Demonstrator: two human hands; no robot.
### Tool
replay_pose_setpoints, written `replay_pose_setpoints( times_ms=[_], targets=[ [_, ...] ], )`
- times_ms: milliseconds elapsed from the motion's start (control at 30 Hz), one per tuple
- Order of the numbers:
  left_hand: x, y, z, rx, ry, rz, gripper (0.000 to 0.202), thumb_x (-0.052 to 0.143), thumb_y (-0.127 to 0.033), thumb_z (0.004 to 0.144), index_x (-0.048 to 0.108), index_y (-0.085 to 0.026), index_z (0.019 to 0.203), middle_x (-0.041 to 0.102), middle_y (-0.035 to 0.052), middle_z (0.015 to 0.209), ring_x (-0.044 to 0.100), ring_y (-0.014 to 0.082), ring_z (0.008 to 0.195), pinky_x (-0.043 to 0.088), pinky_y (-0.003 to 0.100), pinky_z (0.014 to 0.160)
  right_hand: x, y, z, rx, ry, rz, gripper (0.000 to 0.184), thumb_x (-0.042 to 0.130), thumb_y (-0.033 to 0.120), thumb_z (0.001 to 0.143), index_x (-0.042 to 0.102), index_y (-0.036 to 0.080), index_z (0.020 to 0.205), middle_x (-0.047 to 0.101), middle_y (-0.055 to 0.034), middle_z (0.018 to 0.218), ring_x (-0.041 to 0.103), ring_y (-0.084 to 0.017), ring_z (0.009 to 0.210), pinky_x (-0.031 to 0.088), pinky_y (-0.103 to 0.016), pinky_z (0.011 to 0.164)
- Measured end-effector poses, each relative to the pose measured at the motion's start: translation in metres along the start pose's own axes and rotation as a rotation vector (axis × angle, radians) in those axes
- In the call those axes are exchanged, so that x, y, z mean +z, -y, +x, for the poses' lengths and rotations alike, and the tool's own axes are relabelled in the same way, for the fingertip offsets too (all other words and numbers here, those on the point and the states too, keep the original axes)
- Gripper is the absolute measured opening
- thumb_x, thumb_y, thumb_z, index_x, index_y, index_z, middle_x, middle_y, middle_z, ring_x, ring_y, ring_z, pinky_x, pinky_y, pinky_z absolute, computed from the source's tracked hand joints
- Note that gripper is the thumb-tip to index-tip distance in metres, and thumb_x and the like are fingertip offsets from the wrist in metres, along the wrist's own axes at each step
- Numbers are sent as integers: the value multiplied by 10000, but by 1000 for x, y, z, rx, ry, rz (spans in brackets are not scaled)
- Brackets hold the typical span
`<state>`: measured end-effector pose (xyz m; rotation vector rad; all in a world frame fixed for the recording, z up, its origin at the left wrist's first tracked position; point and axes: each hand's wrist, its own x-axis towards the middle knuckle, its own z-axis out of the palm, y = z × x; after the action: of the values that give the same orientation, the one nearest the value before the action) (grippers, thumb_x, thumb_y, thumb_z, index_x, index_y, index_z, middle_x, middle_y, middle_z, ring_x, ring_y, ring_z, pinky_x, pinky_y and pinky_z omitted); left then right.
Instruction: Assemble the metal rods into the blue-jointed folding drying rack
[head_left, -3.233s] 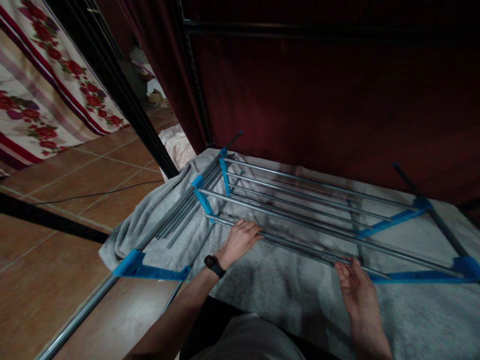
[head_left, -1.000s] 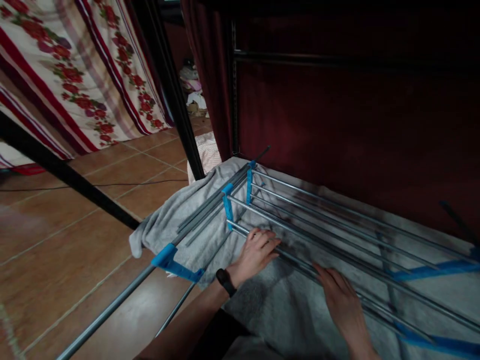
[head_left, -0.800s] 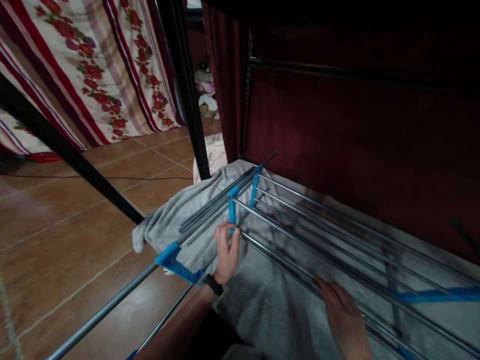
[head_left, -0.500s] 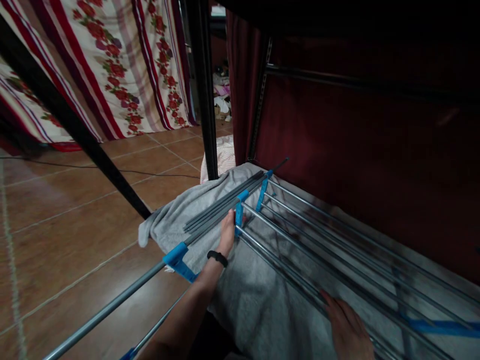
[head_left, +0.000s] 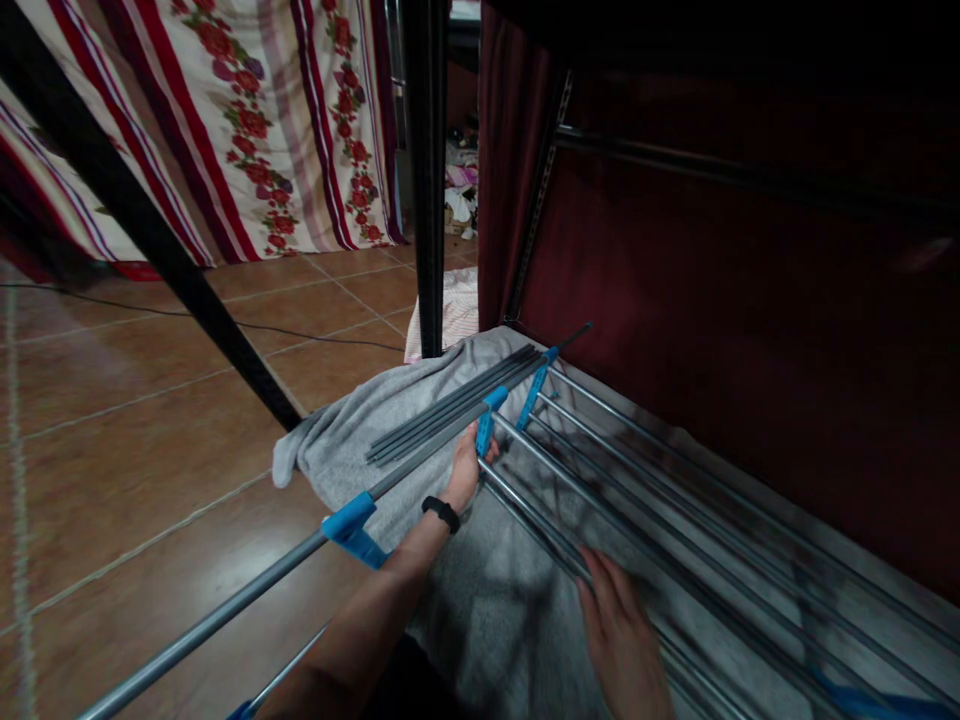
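A metal rack of parallel tubes (head_left: 637, 515) joined by blue plastic brackets lies across a grey blanket (head_left: 495, 590). My left hand (head_left: 466, 468), with a black band at its wrist, is closed round the near blue bracket (head_left: 485, 432), fingertips showing past its far side. My right hand (head_left: 622, 630) lies over the nearest tubes, its fingers stretched out and touching them. A long grey pole (head_left: 225, 610) with another blue bracket (head_left: 352, 525) runs to the lower left. Several loose thin grey rods (head_left: 450, 405) lie together on the blanket beyond my left hand.
Black metal posts (head_left: 425, 200) stand beside the blanket, one slanting at the left (head_left: 165, 240). A dark red cloth (head_left: 712, 300) hangs behind the rack. Tiled floor (head_left: 150, 420) with a thin cable stretches left to a floral curtain (head_left: 247, 130).
My right hand has moved left and up along the tubes, closer to my left hand. My left hand stays at the bracket, fingertips now showing round it. The view has shifted slightly.
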<state>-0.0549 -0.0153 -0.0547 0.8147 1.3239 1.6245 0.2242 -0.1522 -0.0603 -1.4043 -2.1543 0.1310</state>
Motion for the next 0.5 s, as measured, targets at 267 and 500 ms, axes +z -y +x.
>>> replay_pose_setpoints(
  times_ms=[267, 500],
  targets=[
    [-1, -4, -6, 10, 6, -3, 717, 314, -759, 941, 605, -208, 586, 536, 25, 508, 464, 153, 503, 433, 297, 573, 43, 121, 123, -20, 316, -176, 440, 338, 176, 1033, 523, 191, 1431, 670, -150, 1313, 697, -247, 1104, 550, -379, 919],
    [-1, -2, -5, -45, -44, -110, 600, 452, -728, 890, 602, -214, 620, 651, 53, 608, 596, 192, 607, 499, 320, 675, 63, 129, 153, -68, 400, -196, 402, 268, 122, 1032, 538, 190, 1323, 639, -143, 1345, 718, -216, 1061, 572, -320, 794]
  ],
)
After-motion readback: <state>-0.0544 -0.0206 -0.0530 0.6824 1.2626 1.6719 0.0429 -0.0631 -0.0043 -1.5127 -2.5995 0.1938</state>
